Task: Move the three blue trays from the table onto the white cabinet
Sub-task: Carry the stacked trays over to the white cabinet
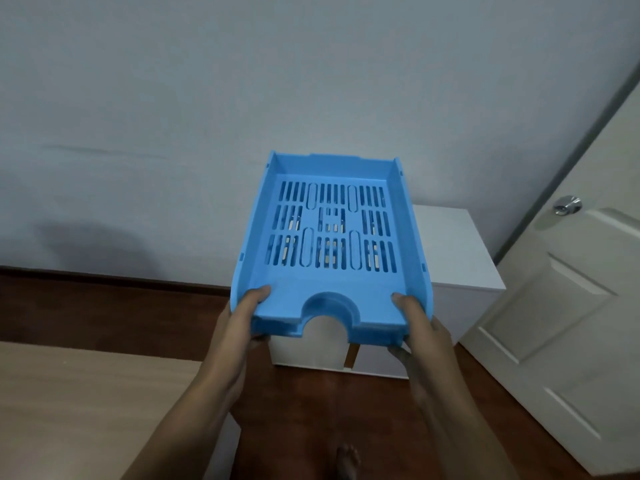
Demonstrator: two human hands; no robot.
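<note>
I hold a stack of blue trays (pixel 277 299) in the air, with slotted floors and a half-round notch in the near edge; layered front edges show more than one tray. My left hand (pixel 239 323) grips the near left corner, thumb inside the rim. My right hand (pixel 420 327) grips the near right corner the same way. The stack hovers above and in front of the white cabinet (pixel 453 251), which stands against the wall and is mostly hidden behind the trays.
A light wooden table (pixel 86 403) lies at the lower left. A white panelled door (pixel 571 306) with a metal knob stands at the right, close to the cabinet. Dark wooden floor (pixel 104 313) runs between; my bare foot (pixel 346 462) shows at the bottom.
</note>
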